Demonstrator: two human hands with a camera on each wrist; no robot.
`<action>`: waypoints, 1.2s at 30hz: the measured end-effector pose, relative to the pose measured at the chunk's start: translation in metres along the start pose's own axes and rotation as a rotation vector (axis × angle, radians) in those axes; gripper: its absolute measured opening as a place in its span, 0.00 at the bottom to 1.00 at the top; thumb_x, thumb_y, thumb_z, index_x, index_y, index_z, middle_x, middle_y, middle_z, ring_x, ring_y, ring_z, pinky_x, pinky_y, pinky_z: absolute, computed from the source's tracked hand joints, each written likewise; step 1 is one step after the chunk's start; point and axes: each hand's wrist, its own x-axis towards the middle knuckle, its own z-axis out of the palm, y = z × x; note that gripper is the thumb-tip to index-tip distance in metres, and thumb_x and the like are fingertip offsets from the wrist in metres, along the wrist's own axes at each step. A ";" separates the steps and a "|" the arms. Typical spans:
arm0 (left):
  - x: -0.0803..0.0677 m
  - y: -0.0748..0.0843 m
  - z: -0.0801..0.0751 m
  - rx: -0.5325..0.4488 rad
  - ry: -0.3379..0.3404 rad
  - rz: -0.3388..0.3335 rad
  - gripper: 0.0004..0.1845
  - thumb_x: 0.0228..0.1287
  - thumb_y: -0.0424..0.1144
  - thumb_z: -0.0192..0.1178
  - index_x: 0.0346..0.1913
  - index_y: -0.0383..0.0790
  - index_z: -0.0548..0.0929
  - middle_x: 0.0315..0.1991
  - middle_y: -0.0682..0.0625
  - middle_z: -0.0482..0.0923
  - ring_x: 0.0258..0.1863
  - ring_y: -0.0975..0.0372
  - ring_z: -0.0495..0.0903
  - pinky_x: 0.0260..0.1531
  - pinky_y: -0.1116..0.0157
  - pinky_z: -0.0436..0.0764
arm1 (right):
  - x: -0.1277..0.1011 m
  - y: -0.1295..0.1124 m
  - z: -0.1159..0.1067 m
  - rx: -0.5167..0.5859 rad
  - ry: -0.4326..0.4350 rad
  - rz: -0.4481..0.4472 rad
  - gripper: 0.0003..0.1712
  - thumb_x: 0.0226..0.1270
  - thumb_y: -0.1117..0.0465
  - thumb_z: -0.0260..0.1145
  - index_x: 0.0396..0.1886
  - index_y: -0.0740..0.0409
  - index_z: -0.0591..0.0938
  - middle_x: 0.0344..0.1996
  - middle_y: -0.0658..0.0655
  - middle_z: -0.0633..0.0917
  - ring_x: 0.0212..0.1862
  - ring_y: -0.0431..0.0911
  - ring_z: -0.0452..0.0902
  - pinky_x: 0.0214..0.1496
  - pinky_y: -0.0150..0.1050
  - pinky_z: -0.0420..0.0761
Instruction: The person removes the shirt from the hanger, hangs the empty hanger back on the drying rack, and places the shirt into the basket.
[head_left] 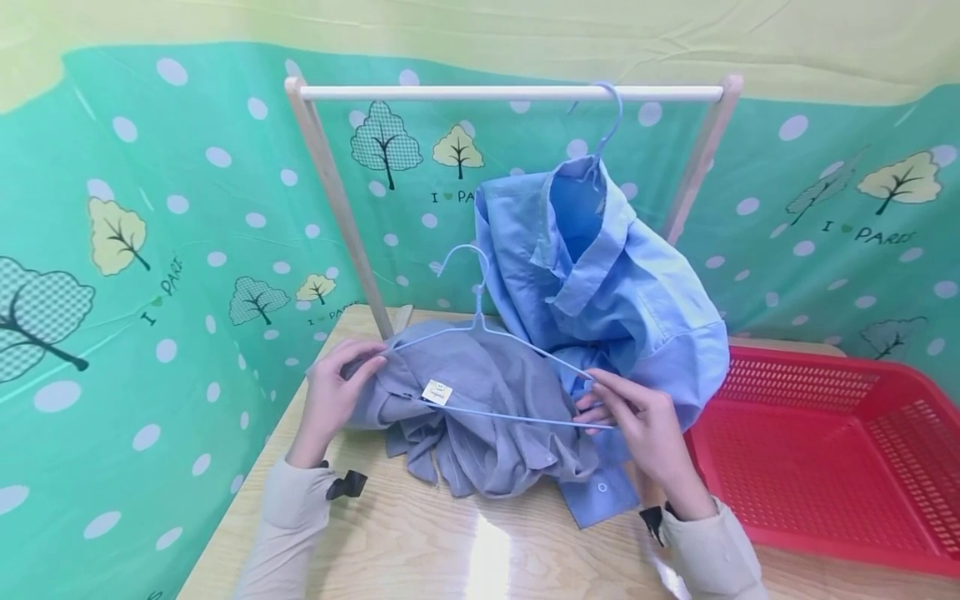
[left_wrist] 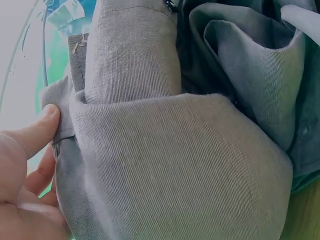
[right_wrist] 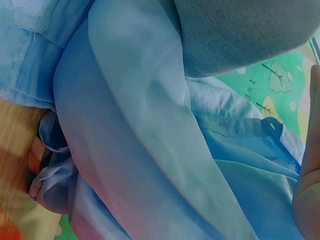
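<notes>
Grey shirt at frame centre: left hand pinches its shoulder, right hand pinches the light blue hanger

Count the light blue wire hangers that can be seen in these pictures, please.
2. One light blue wire hanger hangs on the white rail inside the blue shirt. The other hanger lies in the grey shirt, held by both hands. Others could be hidden under cloth.

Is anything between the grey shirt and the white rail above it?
Mostly open air above the grey shirt. The blue shirt already hangs on the white rail at its right half; the left half shows nothing on it.
</notes>
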 end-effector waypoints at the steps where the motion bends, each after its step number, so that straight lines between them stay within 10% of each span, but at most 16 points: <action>1: -0.001 -0.001 -0.001 0.006 -0.002 0.002 0.12 0.59 0.25 0.68 0.46 0.35 0.87 0.41 0.43 0.86 0.44 0.77 0.79 0.50 0.80 0.76 | 0.000 0.000 0.000 0.005 0.000 0.001 0.17 0.70 0.79 0.55 0.56 0.76 0.79 0.29 0.72 0.85 0.29 0.42 0.88 0.29 0.39 0.88; 36: -0.013 0.008 -0.016 0.002 -0.036 -0.154 0.10 0.61 0.20 0.64 0.45 0.25 0.84 0.41 0.34 0.84 0.39 0.73 0.80 0.43 0.80 0.79 | -0.002 -0.004 -0.009 -0.082 0.027 -0.048 0.18 0.69 0.81 0.55 0.56 0.75 0.79 0.28 0.68 0.86 0.29 0.42 0.88 0.26 0.37 0.87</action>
